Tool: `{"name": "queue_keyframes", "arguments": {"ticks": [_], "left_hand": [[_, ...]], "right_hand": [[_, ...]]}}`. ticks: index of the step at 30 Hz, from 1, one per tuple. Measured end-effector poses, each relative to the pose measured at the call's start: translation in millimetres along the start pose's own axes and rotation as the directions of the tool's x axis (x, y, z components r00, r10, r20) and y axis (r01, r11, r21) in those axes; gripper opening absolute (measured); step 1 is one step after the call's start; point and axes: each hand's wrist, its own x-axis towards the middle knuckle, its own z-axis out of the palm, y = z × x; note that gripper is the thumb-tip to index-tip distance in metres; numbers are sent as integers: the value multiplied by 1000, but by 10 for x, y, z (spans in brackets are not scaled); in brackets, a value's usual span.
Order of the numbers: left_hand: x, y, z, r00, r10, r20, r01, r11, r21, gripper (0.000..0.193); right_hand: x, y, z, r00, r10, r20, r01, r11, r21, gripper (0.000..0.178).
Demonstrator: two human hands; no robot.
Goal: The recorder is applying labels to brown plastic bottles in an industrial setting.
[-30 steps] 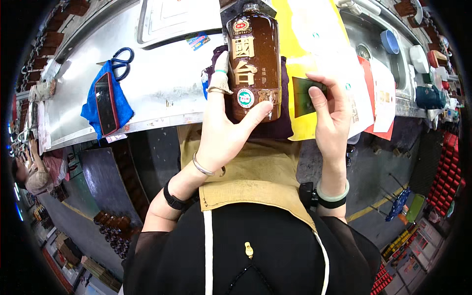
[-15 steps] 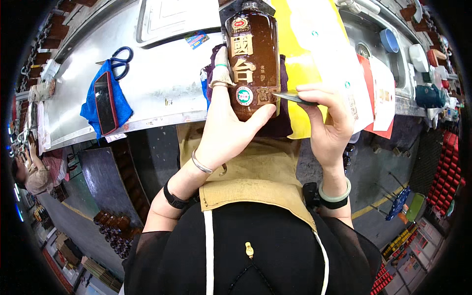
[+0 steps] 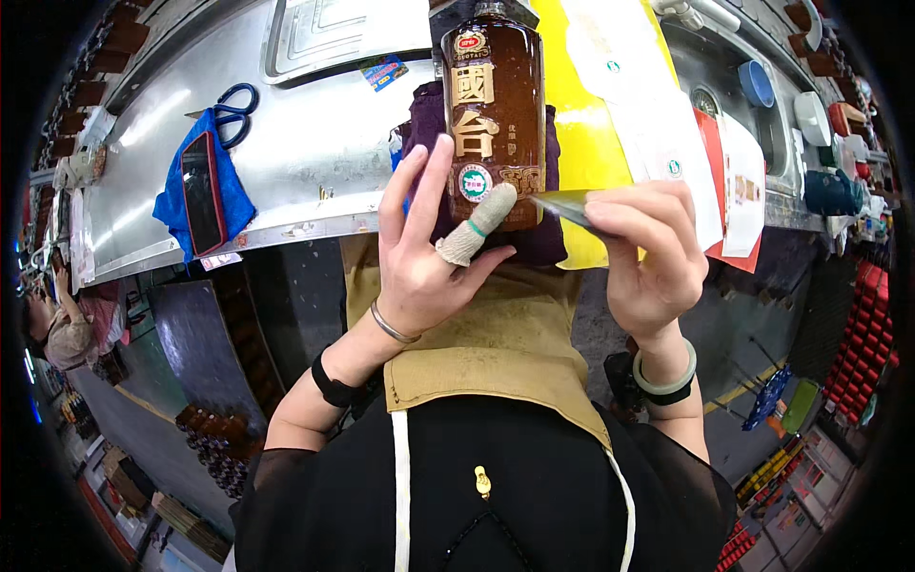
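A brown glass bottle (image 3: 522,95) with gold characters and a round green-white sticker lies on a dark purple cloth (image 3: 428,107), its neck pointing away from me. My left hand (image 3: 419,257) has its fingers spread over the bottle's near end. A knitted finger cot (image 3: 481,224) with a green band covers its index finger, whose tip rests at the bottle's lower right, beside a raised gold pattern. Pinched in my right hand (image 3: 658,253) is a thin pointed metal blade (image 3: 569,204). Its tip reaches the bottle's lower right edge, close to the left index fingertip.
On the metal table at left, scissors (image 3: 235,114) and a red-edged phone (image 3: 203,191) lie on a blue cloth (image 3: 170,205). A metal tray (image 3: 319,43) stands behind. Yellow sheeting (image 3: 581,143) and white paper lie right of the bottle, before a sink (image 3: 720,62) with a blue cup (image 3: 756,84).
My left hand has left the bottle's left side, and its covered index finger now sits at the lower right. My right hand has moved slightly right and nearer, with the blade tilted differently.
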Motion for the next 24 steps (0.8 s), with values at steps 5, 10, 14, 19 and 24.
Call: {"name": "queue_keyframes", "arguments": {"ticks": [5, 10, 14, 19, 24], "left_hand": [[-314, -156, -57, 1000, 24, 3, -24, 998, 64, 70], [-237, -115, -11, 983, -180, -37, 173, 976, -133, 92], [-93, -213, 197, 940, -334, 75, 338, 872, -355, 91], [56, -111, 79, 981, -176, -86, 165, 978, -128, 69], [95, -60, 59, 980, -153, -126, 123, 968, -220, 69]], "right_hand": [[57, 81, -11, 998, 23, -53, -25, 999, -44, 25], [-2, 51, 82, 997, -33, 74, 40, 996, -85, 28], [-137, -134, 140, 939, -182, 293, 175, 983, 49, 32], [-72, -98, 92, 982, -136, 132, 146, 987, -67, 35], [-167, -219, 63, 946, -158, 283, 143, 987, 71, 28]]}}
